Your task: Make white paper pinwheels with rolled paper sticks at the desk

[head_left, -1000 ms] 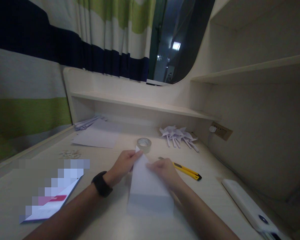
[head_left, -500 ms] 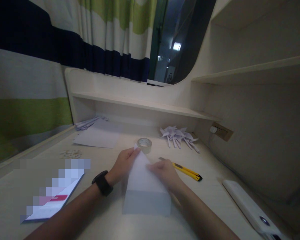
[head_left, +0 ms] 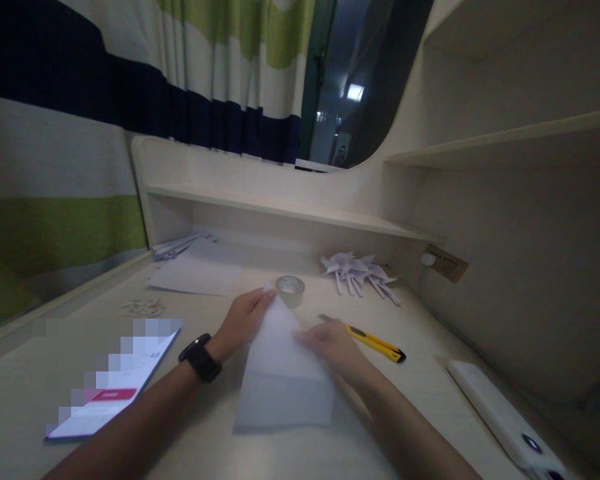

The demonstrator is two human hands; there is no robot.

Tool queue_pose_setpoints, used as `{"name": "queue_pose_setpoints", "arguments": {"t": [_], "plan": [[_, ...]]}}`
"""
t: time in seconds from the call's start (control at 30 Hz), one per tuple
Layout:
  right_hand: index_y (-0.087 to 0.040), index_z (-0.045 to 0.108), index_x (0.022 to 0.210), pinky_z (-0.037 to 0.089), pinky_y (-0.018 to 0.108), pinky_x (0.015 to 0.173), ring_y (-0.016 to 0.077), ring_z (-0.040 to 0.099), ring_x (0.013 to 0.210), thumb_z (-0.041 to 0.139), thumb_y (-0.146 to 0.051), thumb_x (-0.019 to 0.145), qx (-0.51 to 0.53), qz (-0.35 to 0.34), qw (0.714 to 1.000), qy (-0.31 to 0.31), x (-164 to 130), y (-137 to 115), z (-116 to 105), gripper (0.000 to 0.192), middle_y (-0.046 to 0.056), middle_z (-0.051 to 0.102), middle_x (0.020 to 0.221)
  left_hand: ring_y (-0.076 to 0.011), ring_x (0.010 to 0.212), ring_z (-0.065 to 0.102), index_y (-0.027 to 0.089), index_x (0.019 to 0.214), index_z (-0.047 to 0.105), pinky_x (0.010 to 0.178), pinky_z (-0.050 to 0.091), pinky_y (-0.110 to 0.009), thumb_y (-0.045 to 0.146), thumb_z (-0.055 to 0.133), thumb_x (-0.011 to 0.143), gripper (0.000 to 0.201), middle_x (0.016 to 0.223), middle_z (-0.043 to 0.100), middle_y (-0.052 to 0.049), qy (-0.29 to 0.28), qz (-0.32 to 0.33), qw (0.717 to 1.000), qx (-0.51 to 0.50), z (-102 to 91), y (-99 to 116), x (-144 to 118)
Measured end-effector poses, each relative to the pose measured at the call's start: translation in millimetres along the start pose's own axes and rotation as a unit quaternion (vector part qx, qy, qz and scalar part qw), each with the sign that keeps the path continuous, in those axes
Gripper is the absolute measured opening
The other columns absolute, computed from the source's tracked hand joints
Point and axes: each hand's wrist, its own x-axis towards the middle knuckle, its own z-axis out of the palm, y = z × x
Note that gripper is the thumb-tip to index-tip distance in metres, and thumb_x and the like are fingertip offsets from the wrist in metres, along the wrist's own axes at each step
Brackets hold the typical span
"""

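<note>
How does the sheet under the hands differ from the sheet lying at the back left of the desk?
The folded sheet tapers to a point at its far end; the flat sheet lies unfolded as a plain rectangle. The folded sheet is pressed by the left hand and right hand; the flat sheet is untouched, near the shelf. Both are white paper on the desk.

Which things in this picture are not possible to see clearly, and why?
- Booklet, head view: cover pixelated, unreadable.
- White sheet: its folds under the left hand and right hand are hidden.
- White device: cut off by the bottom edge.
- Small pieces: too small to identify.
</note>
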Motion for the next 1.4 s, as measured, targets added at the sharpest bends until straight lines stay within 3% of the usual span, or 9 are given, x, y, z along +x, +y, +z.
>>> {"name": "queue_pose_setpoints", "arguments": {"t": [0.57, 0.9, 1.4], "plan": [[-0.016, 0.052, 0.042, 0.018, 0.024, 0.04, 0.0062, 0.027, 0.039, 0.064, -0.059, 0.071, -0.006, 0.011, 1.0, -0.026, 1.9, 4.0, -2.9, 0.053, -0.005, 0.037, 0.039, -0.0139, 0.055, 0.043, 0.019, 0.059, 0.045, 0.051, 0.029, -0.024, 0.049, 0.038, 0.09, 0.044, 0.056, 0.048, 0.002, 0.009, -0.002, 1.0, 0.011, -8.4, -9.4, 9.4], [-0.014, 0.063, 0.051, 0.026, 0.022, 0.043, 0.0078, 0.038, 0.042, 0.065, -0.058, 0.072, 0.005, -0.015, 0.997, -0.074, 1.5, 7.4, -6.3, 0.049, -0.002, 0.05, 0.044, -0.0138, 0.054, 0.042, 0.019, 0.059, 0.046, 0.05, 0.029, -0.024, 0.052, 0.039, 0.088, 0.045, 0.055, 0.047, 0.002, 0.008, -0.024, 1.0, 0.009, -15.7, -12.9, 15.3], [-0.013, 0.067, 0.052, 0.037, 0.021, 0.043, 0.009, 0.049, 0.042, 0.076, -0.047, 0.063, 0.047, 0.023, 0.995, -0.086, 1.8, 9.3, -10.1, 0.037, 0.0, 0.058, 0.046, -0.0128, 0.052, 0.041, 0.019, 0.057, 0.043, 0.048, 0.029, -0.023, 0.051, 0.04, 0.089, 0.045, 0.054, 0.044, 0.002, 0.013, -0.035, 0.999, -0.006, -26.3, -7.3, 17.2]]}}
